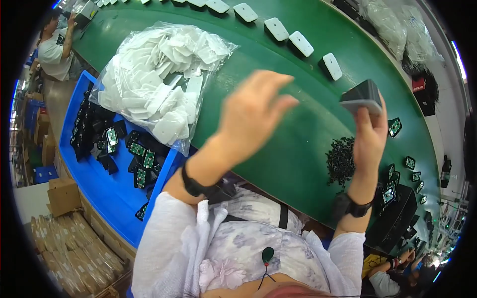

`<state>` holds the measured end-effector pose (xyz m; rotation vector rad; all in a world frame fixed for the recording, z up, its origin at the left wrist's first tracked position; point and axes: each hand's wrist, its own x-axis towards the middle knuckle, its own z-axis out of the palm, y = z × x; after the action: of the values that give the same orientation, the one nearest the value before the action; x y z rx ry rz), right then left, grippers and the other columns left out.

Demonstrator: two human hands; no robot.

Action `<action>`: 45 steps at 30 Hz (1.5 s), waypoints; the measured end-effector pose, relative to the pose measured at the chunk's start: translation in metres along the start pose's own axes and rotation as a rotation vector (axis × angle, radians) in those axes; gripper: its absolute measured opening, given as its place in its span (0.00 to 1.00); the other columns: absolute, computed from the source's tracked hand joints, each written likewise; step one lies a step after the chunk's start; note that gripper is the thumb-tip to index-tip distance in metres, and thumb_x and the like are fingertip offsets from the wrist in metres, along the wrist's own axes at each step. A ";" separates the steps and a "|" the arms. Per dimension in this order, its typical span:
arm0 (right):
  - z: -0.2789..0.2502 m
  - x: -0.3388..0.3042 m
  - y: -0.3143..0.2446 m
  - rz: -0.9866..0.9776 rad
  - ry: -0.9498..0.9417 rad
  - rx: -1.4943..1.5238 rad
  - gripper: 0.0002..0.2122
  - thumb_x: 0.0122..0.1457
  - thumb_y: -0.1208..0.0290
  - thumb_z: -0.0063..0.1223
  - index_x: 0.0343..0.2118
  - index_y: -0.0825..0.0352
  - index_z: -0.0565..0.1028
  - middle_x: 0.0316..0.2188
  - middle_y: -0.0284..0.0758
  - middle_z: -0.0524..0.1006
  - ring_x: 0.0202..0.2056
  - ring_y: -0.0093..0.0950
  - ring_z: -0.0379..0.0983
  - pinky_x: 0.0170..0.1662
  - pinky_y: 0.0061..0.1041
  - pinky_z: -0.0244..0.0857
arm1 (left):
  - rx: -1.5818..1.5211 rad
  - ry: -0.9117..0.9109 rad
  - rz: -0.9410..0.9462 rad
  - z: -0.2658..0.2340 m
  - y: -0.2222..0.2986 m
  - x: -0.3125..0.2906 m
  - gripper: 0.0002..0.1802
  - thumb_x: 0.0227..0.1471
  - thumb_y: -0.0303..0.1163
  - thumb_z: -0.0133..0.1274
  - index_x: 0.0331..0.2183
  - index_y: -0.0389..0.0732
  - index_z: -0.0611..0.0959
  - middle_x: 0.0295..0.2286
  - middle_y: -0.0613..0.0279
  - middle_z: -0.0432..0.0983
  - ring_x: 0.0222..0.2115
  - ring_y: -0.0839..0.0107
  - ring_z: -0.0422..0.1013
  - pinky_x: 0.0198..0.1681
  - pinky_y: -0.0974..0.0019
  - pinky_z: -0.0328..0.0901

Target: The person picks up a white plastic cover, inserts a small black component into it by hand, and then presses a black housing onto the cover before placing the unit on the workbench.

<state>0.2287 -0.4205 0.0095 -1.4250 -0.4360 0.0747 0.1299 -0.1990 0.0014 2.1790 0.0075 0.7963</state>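
Note:
My right hand (371, 126) grips a small black plastic housing (365, 91) with a pale grey lower edge, held up over the right part of the green table. Its thumb presses on the near side. My left hand (253, 107) hovers above the table's middle, slightly smeared by motion; thumb and fingers stand apart with nothing visible between them. Left of that hand lies a clear plastic bag (154, 79) full of white flat covers. Below my right hand, a pile of small black parts (340, 161) rests beside the wrist.
A row of white-topped housings (301, 43) curves along the far side of the table (293, 164). The blue bin (107, 193) at left holds black housings with green circuit boards (148, 159). More boards (389, 194) lie at right by a black box (397, 221). Other people work at both edges.

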 end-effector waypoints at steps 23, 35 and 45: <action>-0.119 0.108 0.065 0.379 -0.290 -0.735 0.19 0.55 0.58 0.56 0.46 0.64 0.75 0.39 0.33 0.76 0.42 0.23 0.69 0.46 0.23 0.62 | 1.090 -0.250 -0.245 -0.085 -0.103 -0.016 0.13 0.55 0.33 0.47 0.37 0.33 0.78 0.34 0.49 0.75 0.38 0.52 0.69 0.43 0.55 0.62; -0.089 -0.024 0.036 -0.166 -0.297 -1.212 0.06 0.49 0.73 0.57 0.31 0.64 0.75 0.31 0.34 0.71 0.37 0.34 0.69 0.39 0.29 0.65 | -0.544 -0.273 -0.456 0.007 -0.030 -0.027 0.17 0.61 0.31 0.42 0.50 0.37 0.71 0.34 0.52 0.77 0.24 0.77 0.72 0.23 0.78 0.66; -0.073 -0.037 0.048 -0.291 -0.232 -1.299 0.05 0.49 0.77 0.55 0.27 0.66 0.71 0.28 0.35 0.70 0.34 0.36 0.68 0.36 0.31 0.64 | -0.553 -0.486 -0.493 0.070 0.004 -0.051 0.21 0.53 0.23 0.51 0.50 0.38 0.72 0.31 0.60 0.76 0.22 0.80 0.70 0.25 0.78 0.65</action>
<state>0.2286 -0.4925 -0.0519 -2.6100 -0.9713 -0.3477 0.1265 -0.2625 -0.0571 1.6798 0.0675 -0.0286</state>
